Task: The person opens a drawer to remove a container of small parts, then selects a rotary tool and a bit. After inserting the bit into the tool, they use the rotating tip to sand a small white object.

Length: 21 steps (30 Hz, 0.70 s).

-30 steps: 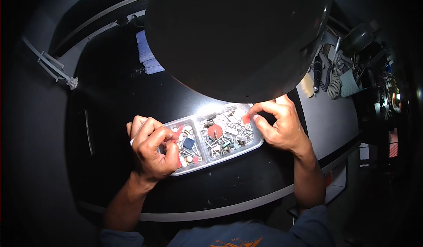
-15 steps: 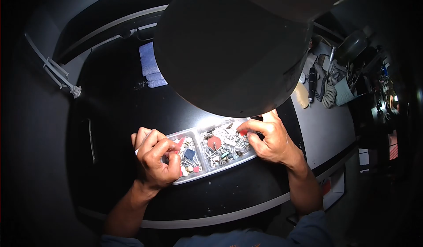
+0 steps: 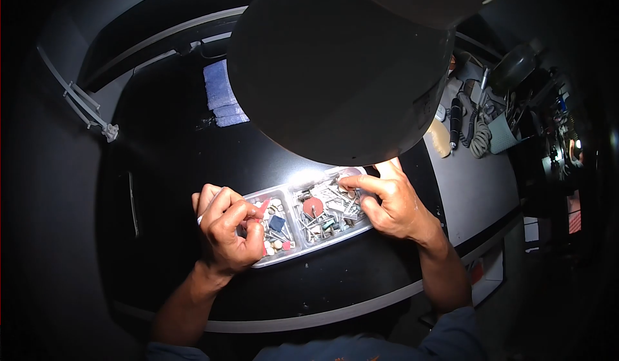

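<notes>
A clear plastic box [image 3: 288,216] with two compartments lies on the black table, full of small rotary bits. Its left compartment holds pale round pieces and a dark blue square piece [image 3: 277,224]; a red-brown disc [image 3: 313,207] lies among metal shanks in the right one. My left hand [image 3: 230,229] is curled at the box's left end, its fingers closed by a pinkish-red piece [image 3: 262,207]. At the right compartment, my right hand [image 3: 394,203] has its thumb and index finger apart over the bits, with nothing visible between them.
A large dark lamp head [image 3: 342,71] hangs over the table's middle. Behind it lies a folded blue cloth [image 3: 222,93]. On the right are a black handpiece [image 3: 456,122], a coiled cord [image 3: 480,138] and a light green holder [image 3: 501,134] with tools.
The index finger of my right hand has shifted slightly left over the bits, and the red piece that showed by its fingertips is no longer visible. My left hand has barely moved.
</notes>
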Available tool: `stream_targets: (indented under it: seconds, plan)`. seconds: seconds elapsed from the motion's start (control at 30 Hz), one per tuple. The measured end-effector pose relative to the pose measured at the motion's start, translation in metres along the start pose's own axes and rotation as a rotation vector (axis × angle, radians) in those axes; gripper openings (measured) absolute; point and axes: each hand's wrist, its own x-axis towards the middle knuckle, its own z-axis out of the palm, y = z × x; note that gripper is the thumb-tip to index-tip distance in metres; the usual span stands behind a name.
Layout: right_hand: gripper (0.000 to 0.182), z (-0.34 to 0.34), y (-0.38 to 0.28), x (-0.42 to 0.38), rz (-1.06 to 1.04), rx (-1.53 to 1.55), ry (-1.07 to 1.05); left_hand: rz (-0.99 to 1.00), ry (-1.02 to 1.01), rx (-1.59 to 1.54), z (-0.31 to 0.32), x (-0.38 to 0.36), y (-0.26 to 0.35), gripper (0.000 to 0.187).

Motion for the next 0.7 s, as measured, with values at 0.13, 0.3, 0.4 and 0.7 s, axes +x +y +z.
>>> stream_targets:
  seconds: [0.13, 0.3, 0.4, 0.7]
  plan:
    - [0.043, -0.004, 0.004, 0.000, 0.019, 0.003, 0.039, -0.003, 0.000, 0.003, 0.001, -0.001, -0.001, 0.011]
    - [0.028, -0.012, 0.003, 0.000, 0.034, -0.013, 0.103, -0.042, -0.042, 0.009, -0.003, 0.000, 0.002, 0.012]
    - [0.020, -0.015, 0.002, 0.000, 0.006, 0.012, 0.092, -0.044, -0.043, 0.008, -0.002, 0.000, 0.003, 0.012]
    - [0.019, -0.012, 0.001, -0.003, 0.015, 0.035, -0.024, -0.049, -0.051, 0.018, -0.003, 0.000, 0.004, 0.012]
